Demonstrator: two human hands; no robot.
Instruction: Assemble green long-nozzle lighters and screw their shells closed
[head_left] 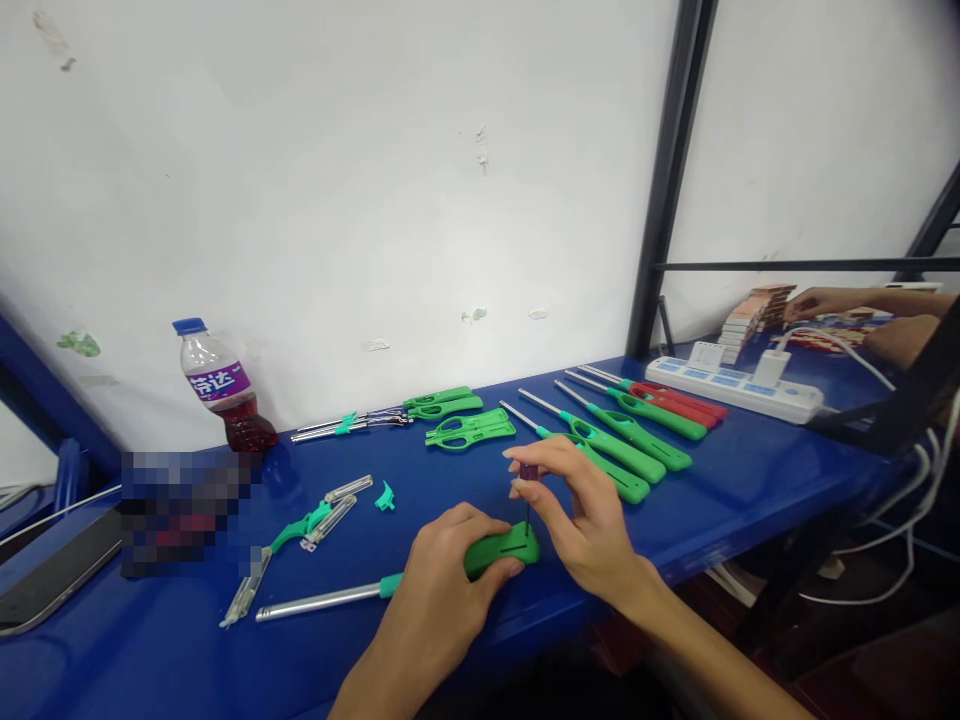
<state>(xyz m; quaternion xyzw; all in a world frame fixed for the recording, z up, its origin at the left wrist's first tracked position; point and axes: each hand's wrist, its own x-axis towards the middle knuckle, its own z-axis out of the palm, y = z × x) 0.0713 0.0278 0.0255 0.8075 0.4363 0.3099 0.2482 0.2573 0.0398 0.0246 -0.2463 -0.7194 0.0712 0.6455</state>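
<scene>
My left hand [450, 570] is closed around the handle of a green long-necked lighter [501, 550], which lies on the blue table with its metal tube [322, 603] pointing left. Between thumb and fingers, my right hand [581, 520] pinches the dark handle of a small screwdriver [529, 472]. The screwdriver stands upright, its thin shaft meeting the handle's right end. Whether a screw sits under the tip is too small to tell. Beyond my right hand, several green lighters [626, 460] and red ones [679, 400] lie in a slanting row.
Green half shells [471, 428] and metal tubes [330, 428] lie by the wall. Clear fuel tanks [330, 522] and a teal trigger [385, 497] are at left. A drink bottle [225, 385], a phone [60, 565] and a power strip [735, 388] stand around. Another person's hand [825, 300] is behind the rack.
</scene>
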